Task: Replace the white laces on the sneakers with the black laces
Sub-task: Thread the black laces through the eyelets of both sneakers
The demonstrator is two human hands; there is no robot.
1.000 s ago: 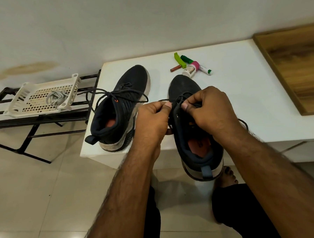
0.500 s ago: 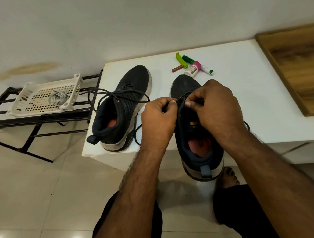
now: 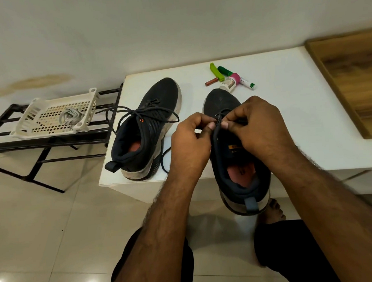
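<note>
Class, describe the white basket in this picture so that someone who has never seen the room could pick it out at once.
Start at the white table with the two sneakers, then look left to the black metal rack beside it. The white basket sits on top of that rack. It is the only perforated plastic tray in view, and a bundle of pale laces lies inside it.

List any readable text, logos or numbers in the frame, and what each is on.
Nothing reads in full.
"SN..." partial white letters on the right sneaker's tongue label, the rest hidden by the right hand.
Dark print on that sneaker's insole: too blurred.
Print on the white bottle and the white tube: too small.
Orange mark on the left sneaker: not legible.
</note>
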